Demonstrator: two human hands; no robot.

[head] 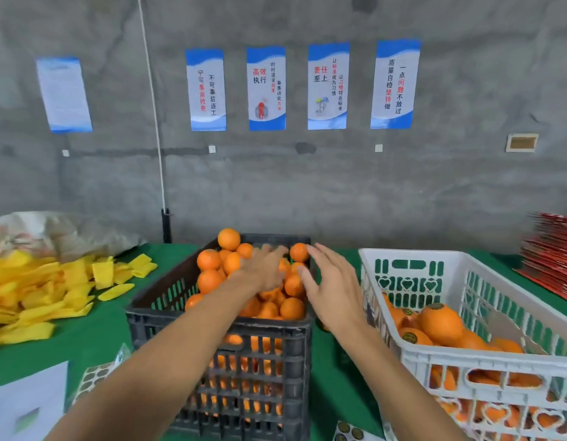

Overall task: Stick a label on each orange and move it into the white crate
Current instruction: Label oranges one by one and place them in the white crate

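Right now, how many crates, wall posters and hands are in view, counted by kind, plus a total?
Crates: 2, the black crate and the white crate
Wall posters: 5, one pale sheet far left and four blue-and-white posters
Hands: 2, left hand and right hand
Total: 9

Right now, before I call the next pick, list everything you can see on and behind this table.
black crate: one, table centre, piled with oranges
white crate: one, right, holding labelled oranges
yellow foam sleeves: a heap, left
label sheets: two seen, near edge, left and centre
white paper: one, near left corner
red stack: one, far right
green table cover: one
posters: five, blue-white, grey wall
left hand: on the oranges
right hand: fingers spread above black crate
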